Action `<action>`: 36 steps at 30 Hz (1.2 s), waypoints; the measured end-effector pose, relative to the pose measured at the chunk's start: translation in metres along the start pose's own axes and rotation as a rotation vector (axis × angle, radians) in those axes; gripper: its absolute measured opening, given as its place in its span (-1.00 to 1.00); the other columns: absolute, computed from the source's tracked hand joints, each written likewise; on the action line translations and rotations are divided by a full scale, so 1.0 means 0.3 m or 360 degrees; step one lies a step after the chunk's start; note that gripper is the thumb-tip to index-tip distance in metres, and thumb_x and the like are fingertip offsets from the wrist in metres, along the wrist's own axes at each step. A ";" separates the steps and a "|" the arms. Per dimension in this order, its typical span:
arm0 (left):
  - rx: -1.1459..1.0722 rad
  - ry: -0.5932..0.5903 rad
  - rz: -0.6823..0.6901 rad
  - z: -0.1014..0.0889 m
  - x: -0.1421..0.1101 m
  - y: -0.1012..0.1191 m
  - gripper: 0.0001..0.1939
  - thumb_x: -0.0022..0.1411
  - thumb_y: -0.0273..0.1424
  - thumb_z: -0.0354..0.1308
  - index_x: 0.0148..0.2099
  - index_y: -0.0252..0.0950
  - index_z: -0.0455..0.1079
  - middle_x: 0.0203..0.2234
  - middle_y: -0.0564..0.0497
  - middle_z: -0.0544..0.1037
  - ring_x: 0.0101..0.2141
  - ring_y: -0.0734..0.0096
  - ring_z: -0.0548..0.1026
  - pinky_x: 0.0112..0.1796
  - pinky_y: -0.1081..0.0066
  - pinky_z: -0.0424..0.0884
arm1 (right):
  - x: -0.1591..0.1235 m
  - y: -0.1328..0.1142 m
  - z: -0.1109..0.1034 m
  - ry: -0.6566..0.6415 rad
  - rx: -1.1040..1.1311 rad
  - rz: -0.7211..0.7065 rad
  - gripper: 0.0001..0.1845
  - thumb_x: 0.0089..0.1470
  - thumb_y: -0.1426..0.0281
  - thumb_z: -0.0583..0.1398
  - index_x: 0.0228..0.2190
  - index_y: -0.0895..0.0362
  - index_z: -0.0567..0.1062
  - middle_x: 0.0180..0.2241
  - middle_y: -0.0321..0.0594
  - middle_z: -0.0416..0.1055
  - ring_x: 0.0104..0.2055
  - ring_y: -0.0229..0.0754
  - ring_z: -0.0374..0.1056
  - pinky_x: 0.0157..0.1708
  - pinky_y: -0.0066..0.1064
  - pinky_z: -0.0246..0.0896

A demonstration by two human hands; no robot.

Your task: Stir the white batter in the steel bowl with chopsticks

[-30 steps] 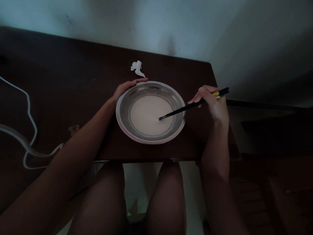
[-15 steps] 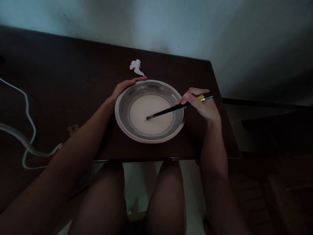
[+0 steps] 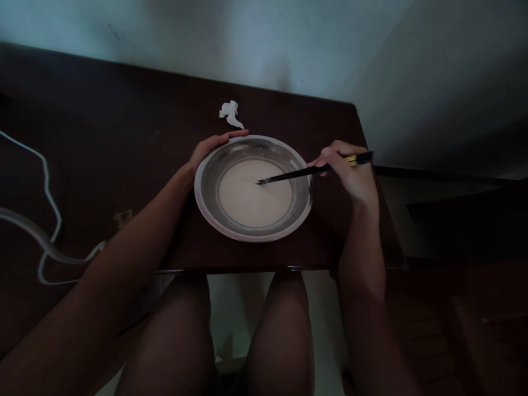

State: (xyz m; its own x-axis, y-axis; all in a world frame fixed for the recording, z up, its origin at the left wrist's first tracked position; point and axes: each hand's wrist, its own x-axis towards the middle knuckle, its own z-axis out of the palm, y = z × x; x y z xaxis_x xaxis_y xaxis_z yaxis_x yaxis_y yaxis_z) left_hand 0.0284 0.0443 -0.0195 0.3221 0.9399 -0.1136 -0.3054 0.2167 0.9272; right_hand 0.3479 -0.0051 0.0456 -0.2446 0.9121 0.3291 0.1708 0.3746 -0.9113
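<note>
A wide metal bowl (image 3: 206, 212) rests on the dark brown table, holding a pale, milky liquid (image 3: 251, 206). My left hand (image 3: 211, 145) is wrapped against the bowl's far left side, its fingers lying along the outer rim and its thumb out of sight. In my right hand (image 3: 344, 165), to the right of the bowl, is a pair of black chopsticks (image 3: 295, 174) with gold bands near the upper ends. They slant down to the left over the rim, and their tips are in the liquid near its middle.
Crumpled white tissue (image 3: 231, 114) lies just behind the bowl. White cables (image 3: 49, 192) curve across the table's left side. A small brownish scrap (image 3: 122, 218) lies beside my left forearm. The wall (image 3: 264, 44) borders the table's back; its front edge is above my legs.
The chopsticks have swept through the liquid, first left, then back right and toward the far side, with my right hand moving along. My left hand and the bowl stay nearly in place.
</note>
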 end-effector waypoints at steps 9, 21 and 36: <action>0.0011 0.0019 0.0004 0.012 -0.007 0.005 -0.52 0.31 -0.30 0.13 0.21 -0.36 0.47 0.07 -0.14 0.64 0.20 -0.06 0.46 0.28 0.03 0.28 | -0.002 -0.004 0.011 -0.0115 0.0038 0.0002 -0.60 0.12 0.03 0.37 -0.54 0.06 0.61 -0.45 -0.28 0.64 -0.46 -0.27 0.50 -0.46 -0.42 0.40; 0.0222 0.0070 0.0005 0.030 -0.021 0.020 -0.51 0.31 -0.26 0.10 0.22 -0.31 0.47 0.03 -0.12 0.63 0.24 -0.13 0.41 0.22 -0.02 0.33 | 0.000 -0.005 0.006 0.0023 -0.0046 -0.0027 -0.58 0.14 0.02 0.35 -0.55 0.06 0.60 -0.48 -0.28 0.63 -0.46 -0.26 0.49 -0.52 -0.43 0.38; 0.0116 0.0047 0.0008 0.012 -0.012 0.005 -0.47 0.29 -0.25 0.12 0.24 -0.33 0.46 0.06 -0.14 0.64 0.25 -0.14 0.41 0.26 -0.01 0.30 | -0.015 -0.017 0.004 -0.0070 -0.0031 0.0041 -0.54 0.18 0.03 0.32 -0.60 0.06 0.57 -0.54 -0.26 0.58 -0.49 -0.22 0.49 -0.53 -0.39 0.36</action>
State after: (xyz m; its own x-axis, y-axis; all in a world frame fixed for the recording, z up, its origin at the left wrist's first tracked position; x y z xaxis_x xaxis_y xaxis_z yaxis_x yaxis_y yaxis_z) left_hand 0.0300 0.0404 -0.0166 0.2936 0.9485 -0.1185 -0.2407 0.1934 0.9511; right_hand 0.3470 -0.0114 0.0483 -0.2816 0.9135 0.2938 0.1960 0.3545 -0.9143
